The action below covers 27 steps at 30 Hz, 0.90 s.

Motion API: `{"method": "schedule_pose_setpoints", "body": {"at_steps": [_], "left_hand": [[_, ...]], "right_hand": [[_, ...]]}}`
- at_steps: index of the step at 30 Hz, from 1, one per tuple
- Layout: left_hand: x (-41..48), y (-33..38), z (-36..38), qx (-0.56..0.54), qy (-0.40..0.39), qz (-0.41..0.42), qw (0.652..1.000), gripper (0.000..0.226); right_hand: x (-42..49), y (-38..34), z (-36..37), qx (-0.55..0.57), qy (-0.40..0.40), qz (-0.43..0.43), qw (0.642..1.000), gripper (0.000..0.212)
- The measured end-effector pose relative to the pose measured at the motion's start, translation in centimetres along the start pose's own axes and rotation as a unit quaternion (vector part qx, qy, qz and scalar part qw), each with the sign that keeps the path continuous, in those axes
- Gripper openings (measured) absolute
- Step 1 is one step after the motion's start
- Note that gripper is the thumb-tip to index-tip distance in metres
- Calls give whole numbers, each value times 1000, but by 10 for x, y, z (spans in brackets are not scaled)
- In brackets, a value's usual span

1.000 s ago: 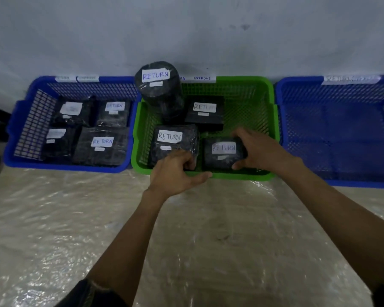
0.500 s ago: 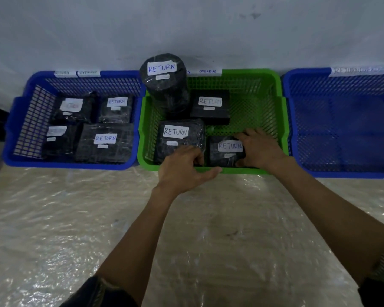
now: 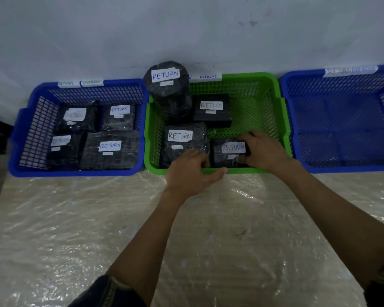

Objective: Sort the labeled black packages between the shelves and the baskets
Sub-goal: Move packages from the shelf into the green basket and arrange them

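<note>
The blue plastic mesh basket [image 3: 76,172] on the left holds four black packages. In the green plastic mesh basket [image 3: 248,76], the left hand [image 3: 190,173] and right hand [image 3: 266,151] clasp the small black wrapped package labelled RETURN [image 3: 228,152] from both sides, probably to seat it squarely beside its neighbour.

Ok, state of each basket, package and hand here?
Green basket, holds four RETURN packages.
Left blue basket, holds four packages.
Right blue basket, no packages seen.
Small package, in green basket, gripped.
Right hand, grips small package.
Left hand, fingers curled beside it, grip unclear.
</note>
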State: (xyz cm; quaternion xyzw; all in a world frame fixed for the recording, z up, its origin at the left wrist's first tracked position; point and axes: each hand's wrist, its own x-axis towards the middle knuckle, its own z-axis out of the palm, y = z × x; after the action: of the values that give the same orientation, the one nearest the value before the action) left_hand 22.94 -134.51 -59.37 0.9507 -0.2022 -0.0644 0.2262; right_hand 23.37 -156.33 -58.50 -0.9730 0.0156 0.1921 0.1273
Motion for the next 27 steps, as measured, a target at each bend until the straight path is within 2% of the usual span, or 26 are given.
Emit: {"method": "schedule_pose_setpoints", "body": {"at_steps": [4, 9, 15, 20, 27], "left_hand": [[1, 0, -5, -15, -44, -13, 999, 53], [0, -4, -23, -177, -82, -16, 981, 28], [-34, 2, -69, -176, -79, 8, 981, 22], [-90, 4, -115, -194, -32, 10, 980, 21], [-214, -11, -176, -186, 43, -22, 981, 19]], "right_hand": [[-21, -7, -13, 57, 30, 18, 998, 53], [-61, -24, -27, 57, 84, 33, 994, 44], [-121, -60, -37, 65, 135, 41, 988, 45], [-174, -93, -39, 78, 139, 11, 987, 46], [-254, -171, -27, 125, 149, -36, 980, 39]]}}
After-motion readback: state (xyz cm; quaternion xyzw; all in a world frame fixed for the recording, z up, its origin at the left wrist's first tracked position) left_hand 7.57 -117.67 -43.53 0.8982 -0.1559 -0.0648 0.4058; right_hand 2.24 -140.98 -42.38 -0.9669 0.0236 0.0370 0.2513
